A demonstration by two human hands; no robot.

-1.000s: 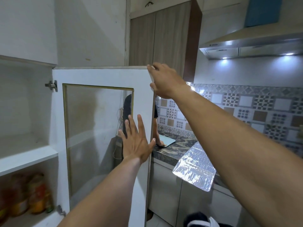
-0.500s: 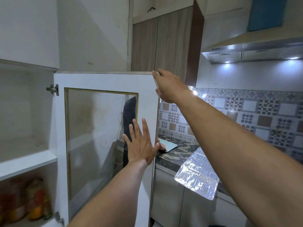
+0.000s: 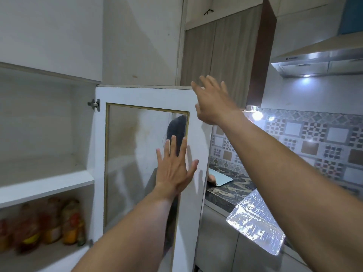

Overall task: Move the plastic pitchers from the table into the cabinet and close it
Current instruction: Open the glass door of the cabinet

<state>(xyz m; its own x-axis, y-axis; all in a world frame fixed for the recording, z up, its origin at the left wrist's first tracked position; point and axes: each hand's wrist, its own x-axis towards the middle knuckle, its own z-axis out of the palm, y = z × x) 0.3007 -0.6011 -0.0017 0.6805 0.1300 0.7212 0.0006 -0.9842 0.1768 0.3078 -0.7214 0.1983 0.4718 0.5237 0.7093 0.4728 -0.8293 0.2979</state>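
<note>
The white cabinet (image 3: 49, 179) stands open at the left, its glass-paned door (image 3: 125, 173) swung out toward me. My left hand (image 3: 174, 167) lies flat, fingers spread, against the door's right side near the glass edge. My right hand (image 3: 214, 101) is at the door's top right corner, fingers spread and lifted off the edge. The upper shelf (image 3: 39, 167) looks bare. Blurred orange and red containers (image 3: 45, 224) stand on the lower shelf; I cannot tell whether they are the pitchers.
A dark marble counter (image 3: 235, 187) runs to the right with a pale board (image 3: 220, 179) on it and a foil-covered surface (image 3: 255, 222) nearer me. Patterned wall tiles (image 3: 314, 138), a range hood (image 3: 324, 61) and wooden upper cabinets (image 3: 222, 55) fill the right side.
My right hand has let go of the door's top corner and opened its fingers. My left palm stays on the door. The view has tilted slightly.
</note>
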